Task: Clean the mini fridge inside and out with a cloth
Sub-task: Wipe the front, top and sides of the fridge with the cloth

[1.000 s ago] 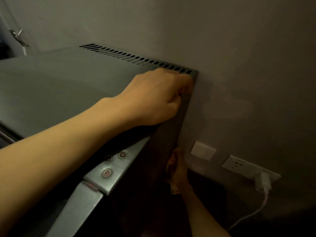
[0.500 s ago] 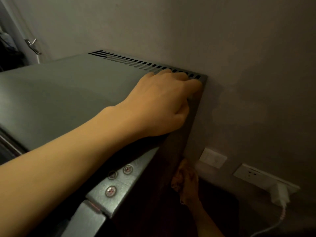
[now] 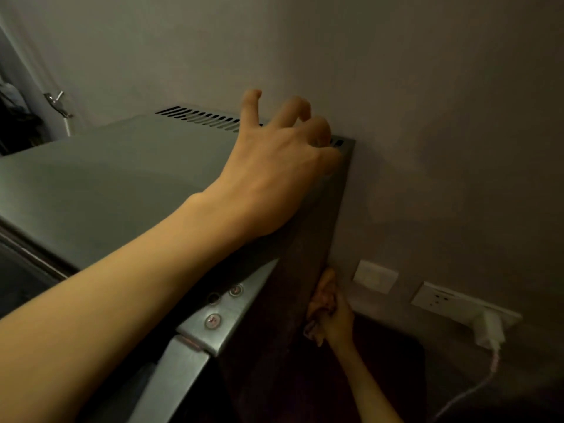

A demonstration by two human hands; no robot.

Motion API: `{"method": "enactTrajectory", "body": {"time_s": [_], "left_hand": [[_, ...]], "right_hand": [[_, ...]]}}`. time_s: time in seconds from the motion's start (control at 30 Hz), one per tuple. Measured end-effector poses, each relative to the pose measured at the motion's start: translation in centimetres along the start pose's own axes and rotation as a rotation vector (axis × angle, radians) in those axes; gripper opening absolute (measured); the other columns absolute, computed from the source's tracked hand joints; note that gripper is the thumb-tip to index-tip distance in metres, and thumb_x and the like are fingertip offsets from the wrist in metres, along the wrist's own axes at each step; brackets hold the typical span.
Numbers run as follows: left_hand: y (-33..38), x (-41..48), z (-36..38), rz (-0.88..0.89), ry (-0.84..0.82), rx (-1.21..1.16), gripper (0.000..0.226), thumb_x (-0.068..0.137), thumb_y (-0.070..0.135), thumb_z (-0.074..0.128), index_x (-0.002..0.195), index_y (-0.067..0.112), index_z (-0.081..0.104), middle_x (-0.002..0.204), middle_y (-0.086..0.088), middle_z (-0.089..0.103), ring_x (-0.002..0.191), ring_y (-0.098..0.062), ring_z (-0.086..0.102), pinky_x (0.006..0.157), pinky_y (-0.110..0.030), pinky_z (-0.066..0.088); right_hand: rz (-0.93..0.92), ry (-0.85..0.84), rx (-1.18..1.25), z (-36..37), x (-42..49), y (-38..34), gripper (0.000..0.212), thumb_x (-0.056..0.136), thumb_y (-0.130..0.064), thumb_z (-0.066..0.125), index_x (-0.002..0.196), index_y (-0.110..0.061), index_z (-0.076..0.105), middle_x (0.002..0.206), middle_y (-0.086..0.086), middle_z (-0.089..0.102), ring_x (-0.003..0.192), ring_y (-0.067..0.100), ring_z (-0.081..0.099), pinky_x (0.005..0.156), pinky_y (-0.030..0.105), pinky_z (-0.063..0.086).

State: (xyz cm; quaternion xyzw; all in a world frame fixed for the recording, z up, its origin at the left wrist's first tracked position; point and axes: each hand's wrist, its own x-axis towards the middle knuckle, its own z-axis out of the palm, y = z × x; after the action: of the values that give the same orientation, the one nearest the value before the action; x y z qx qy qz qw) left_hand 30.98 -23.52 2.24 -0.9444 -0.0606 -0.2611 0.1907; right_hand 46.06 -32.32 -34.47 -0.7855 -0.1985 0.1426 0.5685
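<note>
Grey wall (image 3: 427, 87) behind. Mini fridge (image 3: 106, 184) stands against it, and we look down on its grey top, which has vent slots (image 3: 207, 120) along the rear edge. Left hand (image 3: 274, 178): heel resting on the top near the rear right corner, fingers raised and loosely spread, grasping nothing. Right hand (image 3: 337, 323): low beside the dark side panel, close to the wall, fingers clenched round a bunched cloth (image 3: 322, 296) held against the panel. Dim light blurs the details. White plug (image 3: 489, 331) in a wall socket (image 3: 442, 300).

One head-worn camera looks forward and down, close over the left hand (image 3: 274, 178) on the mini fridge (image 3: 122, 178). Past the fingers (image 3: 293, 108) rises the wall (image 3: 427, 87); beneath them the fridge's side drops away.
</note>
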Motion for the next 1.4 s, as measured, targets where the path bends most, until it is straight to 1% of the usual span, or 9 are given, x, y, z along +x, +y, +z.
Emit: {"method": "enactTrajectory", "body": {"time_s": [0.2, 0.33, 0.47, 0.6, 0.8, 0.9, 1.07, 1.2, 1.4], "left_hand": [[-0.4, 0.0, 0.3, 0.182, -0.017, 0.161, 0.032, 0.072, 0.007, 0.06, 0.101, 0.017, 0.069, 0.12, -0.012, 0.061, 0.125, -0.037, 0.045, 0.099, -0.075, 0.017], [0.2, 1.3, -0.3, 0.318, -0.129, 0.287, 0.043, 0.082, 0.01, 0.06, 0.123, 0.022, 0.057, 0.133, -0.009, 0.05, 0.132, -0.033, 0.036, 0.106, -0.069, 0.012], [0.6, 3.3, 0.1, 0.416, -0.184, 0.386, 0.045, 0.091, 0.02, 0.056, 0.134, 0.029, 0.045, 0.139, -0.004, 0.043, 0.135, -0.027, 0.029, 0.108, -0.068, 0.01], [0.1, 4.1, 0.5, 0.462, -0.23, 0.469, 0.045, 0.091, 0.022, 0.054, 0.134, 0.03, 0.044, 0.14, -0.003, 0.042, 0.136, -0.026, 0.028, 0.108, -0.067, 0.012], [-1.1, 4.2, 0.2, 0.525, -0.248, 0.533, 0.043, 0.091, 0.02, 0.048, 0.133, 0.029, 0.046, 0.137, -0.003, 0.047, 0.136, -0.027, 0.029, 0.109, -0.064, 0.012], [-1.1, 4.1, -0.1, 0.555, -0.236, 0.547, 0.043, 0.092, 0.021, 0.048, 0.134, 0.029, 0.045, 0.138, -0.003, 0.047, 0.136, -0.027, 0.029, 0.109, -0.064, 0.012], [-0.2, 3.4, -0.4, 0.606, -0.168, 0.526, 0.041, 0.089, 0.019, 0.052, 0.128, 0.028, 0.051, 0.133, -0.005, 0.05, 0.132, -0.027, 0.036, 0.108, -0.064, 0.017], [0.6, 2.5, -0.7, 0.687, -0.065, 0.464, 0.04, 0.068, 0.015, 0.071, 0.107, 0.024, 0.067, 0.11, -0.005, 0.064, 0.114, -0.028, 0.054, 0.1, -0.065, 0.031], [2.7, 1.7, -1.7, 0.673, -0.032, 0.42, 0.043, 0.078, 0.017, 0.06, 0.12, 0.027, 0.059, 0.123, -0.002, 0.057, 0.124, -0.027, 0.044, 0.105, -0.063, 0.017]], "right_hand": [[-0.113, 0.001, 0.19, -3.8, -1.1, -9.3, 0.065, 0.058, 0.0, 0.048, 0.119, -0.019, 0.057, 0.122, 0.006, 0.061, 0.107, 0.018, 0.06, 0.093, 0.028, 0.047], [-0.21, -0.052, 0.254, -6.2, -1.6, -14.9, 0.063, 0.067, 0.023, 0.05, 0.111, -0.022, 0.055, 0.107, -0.012, 0.06, 0.087, -0.01, 0.059, 0.075, 0.01, 0.045], [-0.149, -0.047, 0.363, -6.5, 0.0, -16.8, 0.046, 0.079, 0.013, 0.049, 0.113, -0.017, 0.055, 0.097, 0.002, 0.063, 0.072, -0.005, 0.06, 0.065, 0.011, 0.046], [-0.069, -0.057, 0.429, -5.4, 1.7, -16.6, 0.045, 0.093, -0.003, 0.046, 0.132, -0.025, 0.047, 0.105, -0.021, 0.054, 0.089, -0.014, 0.052, 0.071, 0.001, 0.04], [-0.012, 0.012, 0.471, -4.6, 0.7, -15.8, 0.027, 0.081, -0.001, 0.051, 0.091, -0.023, 0.063, 0.085, 0.001, 0.065, 0.075, 0.011, 0.062, 0.068, 0.023, 0.048], [-0.015, 0.03, 0.457, -4.0, -1.0, -15.2, 0.027, 0.068, -0.015, 0.055, 0.091, -0.027, 0.064, 0.089, 0.003, 0.065, 0.083, 0.018, 0.061, 0.075, 0.032, 0.049], [-0.039, 0.057, 0.422, -3.2, -5.9, -14.8, 0.036, 0.082, 0.002, 0.054, 0.092, -0.031, 0.061, 0.096, -0.005, 0.064, 0.086, 0.003, 0.06, 0.076, 0.016, 0.045], [-0.067, 0.093, 0.44, -1.9, -10.1, -14.4, 0.025, 0.08, 0.01, 0.051, 0.098, -0.003, 0.062, 0.086, -0.002, 0.063, 0.071, -0.009, 0.06, 0.066, 0.014, 0.044], [-0.259, 0.148, 0.436, -1.0, -17.3, -14.4, 0.017, 0.069, 0.014, 0.047, 0.078, 0.001, 0.054, 0.086, 0.001, 0.056, 0.058, 0.016, 0.056, 0.045, 0.029, 0.042]]}}
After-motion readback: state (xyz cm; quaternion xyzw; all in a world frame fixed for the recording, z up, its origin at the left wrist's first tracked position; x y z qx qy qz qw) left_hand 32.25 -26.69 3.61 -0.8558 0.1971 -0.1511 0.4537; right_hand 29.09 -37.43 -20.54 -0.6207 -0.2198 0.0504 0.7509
